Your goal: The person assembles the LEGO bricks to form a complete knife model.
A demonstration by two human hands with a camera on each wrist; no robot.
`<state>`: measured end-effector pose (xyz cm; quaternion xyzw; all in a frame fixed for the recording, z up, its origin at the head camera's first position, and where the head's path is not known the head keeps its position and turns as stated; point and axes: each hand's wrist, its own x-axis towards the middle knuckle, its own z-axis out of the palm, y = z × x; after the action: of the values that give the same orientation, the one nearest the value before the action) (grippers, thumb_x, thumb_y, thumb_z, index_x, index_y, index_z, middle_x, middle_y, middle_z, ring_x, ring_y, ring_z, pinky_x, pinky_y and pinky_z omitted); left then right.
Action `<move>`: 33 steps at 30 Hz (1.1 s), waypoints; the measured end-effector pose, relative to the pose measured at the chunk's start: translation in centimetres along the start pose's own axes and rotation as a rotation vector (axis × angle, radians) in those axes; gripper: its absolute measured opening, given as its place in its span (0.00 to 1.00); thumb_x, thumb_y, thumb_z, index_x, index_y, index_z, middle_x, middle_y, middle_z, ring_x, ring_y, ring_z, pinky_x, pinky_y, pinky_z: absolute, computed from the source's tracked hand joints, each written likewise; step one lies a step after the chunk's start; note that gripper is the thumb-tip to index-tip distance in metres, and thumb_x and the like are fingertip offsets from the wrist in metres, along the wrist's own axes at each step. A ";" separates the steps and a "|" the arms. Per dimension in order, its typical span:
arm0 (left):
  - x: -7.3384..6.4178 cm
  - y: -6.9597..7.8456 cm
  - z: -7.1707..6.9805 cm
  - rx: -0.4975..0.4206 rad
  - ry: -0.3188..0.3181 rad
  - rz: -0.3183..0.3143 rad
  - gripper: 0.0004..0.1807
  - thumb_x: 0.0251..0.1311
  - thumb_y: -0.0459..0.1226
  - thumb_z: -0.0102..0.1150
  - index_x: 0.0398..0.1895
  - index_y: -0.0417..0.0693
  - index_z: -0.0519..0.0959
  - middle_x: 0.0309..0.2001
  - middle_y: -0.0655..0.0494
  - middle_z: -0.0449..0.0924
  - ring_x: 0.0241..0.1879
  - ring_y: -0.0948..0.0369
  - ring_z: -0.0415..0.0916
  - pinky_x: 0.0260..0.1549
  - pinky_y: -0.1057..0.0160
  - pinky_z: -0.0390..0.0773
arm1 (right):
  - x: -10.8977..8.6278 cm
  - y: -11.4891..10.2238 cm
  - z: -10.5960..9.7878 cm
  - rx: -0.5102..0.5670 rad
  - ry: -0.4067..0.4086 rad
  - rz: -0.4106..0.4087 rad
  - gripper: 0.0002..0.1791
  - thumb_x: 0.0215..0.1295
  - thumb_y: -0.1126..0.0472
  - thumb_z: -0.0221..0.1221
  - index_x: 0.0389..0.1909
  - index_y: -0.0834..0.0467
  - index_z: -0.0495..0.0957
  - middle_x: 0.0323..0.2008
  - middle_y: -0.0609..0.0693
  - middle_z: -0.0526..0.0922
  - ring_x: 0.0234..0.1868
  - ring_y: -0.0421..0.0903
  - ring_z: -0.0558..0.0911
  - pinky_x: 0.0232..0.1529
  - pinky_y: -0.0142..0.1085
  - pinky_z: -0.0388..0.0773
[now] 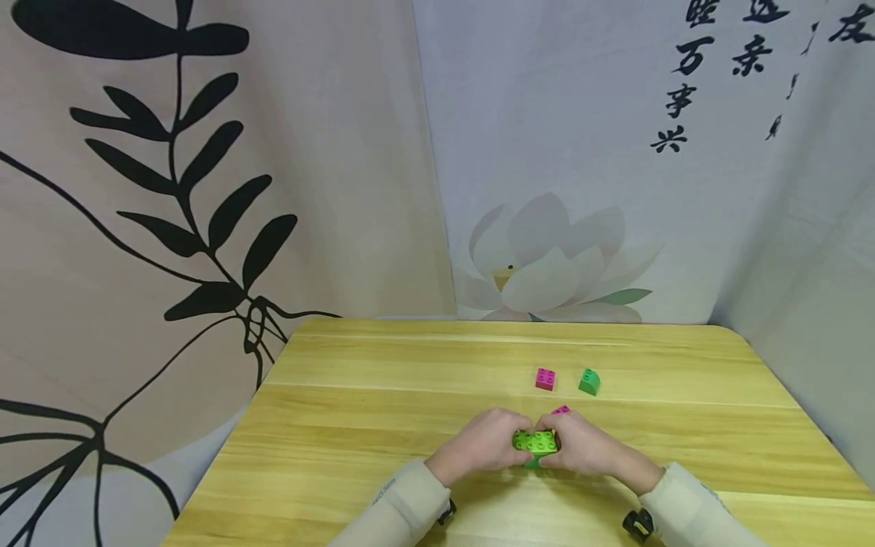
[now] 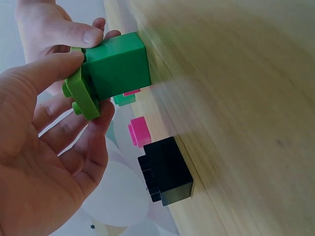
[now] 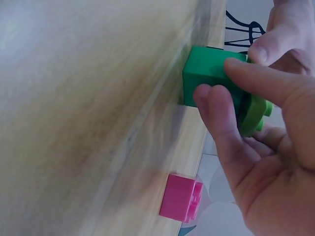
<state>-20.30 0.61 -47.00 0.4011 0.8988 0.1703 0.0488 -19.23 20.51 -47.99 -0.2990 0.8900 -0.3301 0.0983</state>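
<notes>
Both hands meet around a light green studded toy brick (image 1: pixel 536 442) that sits on top of a darker green block (image 2: pixel 120 66). My left hand (image 1: pixel 488 441) grips the light green brick, its thumb on the near edge in the left wrist view. From the other side my right hand (image 1: pixel 581 444) holds the same stack, with thumb and fingertips against the green block in the right wrist view. The block stands on or just above the table; I cannot tell which. Fingers hide part of the joint between the pieces.
Past the right hand lies a pink brick (image 3: pixel 178 197). Farther back on the wooden table (image 1: pixel 383 365) are another pink brick (image 1: pixel 544 379) and a green brick with a curved side (image 1: pixel 589 381). A black brick (image 2: pixel 167 172), hidden in the head view, stands near the left hand.
</notes>
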 end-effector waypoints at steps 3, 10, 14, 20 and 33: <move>0.1 0.0 -0.1 -0.007 -0.007 0.001 0.14 0.53 0.45 0.68 0.41 0.54 0.81 0.33 0.69 0.78 0.26 0.75 0.66 0.24 0.77 0.66 | 0.1 0.1 0.0 -0.012 0.000 0.005 0.18 0.46 0.61 0.72 0.39 0.57 0.79 0.31 0.39 0.77 0.30 0.34 0.74 0.29 0.29 0.74; 0.0 0.1 0.0 -0.022 -0.008 -0.024 0.15 0.52 0.45 0.69 0.42 0.54 0.81 0.33 0.69 0.79 0.25 0.75 0.67 0.25 0.77 0.67 | 0.0 0.2 0.0 -0.001 0.001 0.016 0.17 0.46 0.60 0.72 0.39 0.57 0.80 0.30 0.39 0.77 0.28 0.34 0.74 0.29 0.29 0.75; 0.0 0.3 0.0 -0.039 0.005 -0.077 0.16 0.49 0.46 0.71 0.42 0.54 0.82 0.33 0.68 0.80 0.24 0.75 0.67 0.24 0.77 0.67 | 0.0 0.1 -0.1 0.015 -0.003 0.024 0.16 0.46 0.60 0.72 0.37 0.57 0.80 0.30 0.40 0.77 0.28 0.34 0.74 0.28 0.29 0.75; 0.1 0.6 -0.2 -0.050 0.009 -0.098 0.15 0.48 0.44 0.72 0.37 0.51 0.82 0.29 0.67 0.79 0.22 0.75 0.67 0.22 0.78 0.67 | 0.0 0.0 -0.1 0.015 -0.001 0.028 0.16 0.46 0.59 0.73 0.37 0.57 0.80 0.30 0.41 0.78 0.28 0.34 0.74 0.28 0.29 0.75; 0.2 0.7 0.0 -0.117 0.025 -0.142 0.14 0.45 0.42 0.74 0.36 0.52 0.83 0.29 0.67 0.81 0.22 0.75 0.68 0.24 0.78 0.68 | -0.1 0.0 -0.3 0.030 -0.017 0.020 0.17 0.49 0.58 0.72 0.39 0.58 0.81 0.30 0.40 0.77 0.27 0.34 0.74 0.27 0.29 0.75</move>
<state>-19.96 1.17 -46.75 0.3307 0.9140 0.2237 0.0727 -19.27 20.69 -47.78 -0.2910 0.8870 -0.3400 0.1136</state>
